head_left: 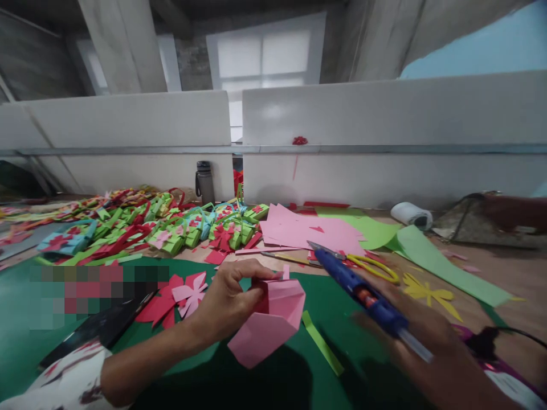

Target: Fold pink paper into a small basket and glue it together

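From the head camera, the left hand [226,299] pinches the upper edge of a folded pink paper basket [269,327], thumb and fingers pressed together on its rim, and holds it tilted just above the dark green sheet [25,336] that covers the near part of the table. The right hand [431,347] is blurred but wrapped around the handle of a blue glue gun [363,296], whose metal tip points up and left, near the basket but not touching it. A loose green paper strip [322,341] lies on the green sheet between the basket and the glue gun. Just left of the left hand lie a pink paper flower [192,293] and red paper cutouts [160,304]. Behind the glue gun, yellow-handled scissors [371,266] rest on the wooden table beside a stack of pink paper sheets [299,228]; a light green sheet [436,262] and a yellow paper flower [429,293] lie to the right. Farther back on the left sits a pile of finished green and blue baskets [171,228], with a grey bottle [205,182] standing against the white partition [384,114] and a white tape roll [411,215] to the right.
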{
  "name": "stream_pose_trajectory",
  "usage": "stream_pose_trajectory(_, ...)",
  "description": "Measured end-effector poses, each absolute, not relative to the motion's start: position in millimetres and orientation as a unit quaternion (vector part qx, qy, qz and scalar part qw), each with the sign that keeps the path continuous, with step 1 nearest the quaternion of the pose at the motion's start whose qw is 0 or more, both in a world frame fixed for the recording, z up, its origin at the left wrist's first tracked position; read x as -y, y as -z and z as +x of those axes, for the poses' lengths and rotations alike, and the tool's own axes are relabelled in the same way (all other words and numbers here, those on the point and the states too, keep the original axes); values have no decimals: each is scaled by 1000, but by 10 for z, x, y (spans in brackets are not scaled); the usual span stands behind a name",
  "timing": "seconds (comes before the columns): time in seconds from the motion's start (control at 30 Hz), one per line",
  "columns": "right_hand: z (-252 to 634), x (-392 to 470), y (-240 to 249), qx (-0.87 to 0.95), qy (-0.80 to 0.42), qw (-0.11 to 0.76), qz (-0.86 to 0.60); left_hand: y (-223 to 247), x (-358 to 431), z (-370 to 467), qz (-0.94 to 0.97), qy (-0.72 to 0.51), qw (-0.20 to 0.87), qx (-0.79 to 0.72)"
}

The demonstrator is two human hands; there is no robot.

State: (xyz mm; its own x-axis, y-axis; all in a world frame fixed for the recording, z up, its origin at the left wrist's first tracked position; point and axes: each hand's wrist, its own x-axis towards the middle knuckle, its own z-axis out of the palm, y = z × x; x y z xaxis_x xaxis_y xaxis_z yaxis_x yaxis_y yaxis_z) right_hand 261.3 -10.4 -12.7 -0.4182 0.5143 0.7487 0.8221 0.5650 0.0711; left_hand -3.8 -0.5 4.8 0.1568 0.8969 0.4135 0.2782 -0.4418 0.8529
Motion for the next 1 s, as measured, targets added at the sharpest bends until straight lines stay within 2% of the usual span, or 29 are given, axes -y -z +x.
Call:
stream_pose_trajectory(0.1, 2746, -37, 87, 788, 328, 278, -440, -68, 6, -58, 687, -494, 322, -424)
stream_pose_trajectory(0.23, 2868, -134, 196, 740, 487, 124, -447, -78, -26, -64, 684, -510, 302, -425)
stream_pose_trajectory(0.3, 2883, -154, 281, 737, 525, 62, -422, -76, -37, -46, 680, -514, 302, -426)
stream_pose_trajectory(0.4, 2844, -188, 383, 756, 508, 14, -413, -71, -28, 13, 681, -517, 320, -408)
stream_pose_trajectory(0.57, 2740, -278, 466, 817, 370, 32, -440, -59, 11, 114, 708, -553, 286, -333)
stream_pose_trajectory(0.73, 2731, -314, 490, 842, 290, 57, -452, -42, 32, 137, 763, -586, 160, -223)
stream_pose_trajectory(0.9, 2740, -232, 295, 865, 213, 72, -448, -50, 35, 135, 801, -567, 31, -190)
stream_pose_trajectory(0.97, 2700, -143, 137, 868, 195, 100, -445, -59, 39, 129, 815, -552, -11, -174)
stream_pose_trajectory(1.0, 2665, -88, 53, 870, 174, 163, -432, -63, 43, 123, 823, -541, -27, -169)
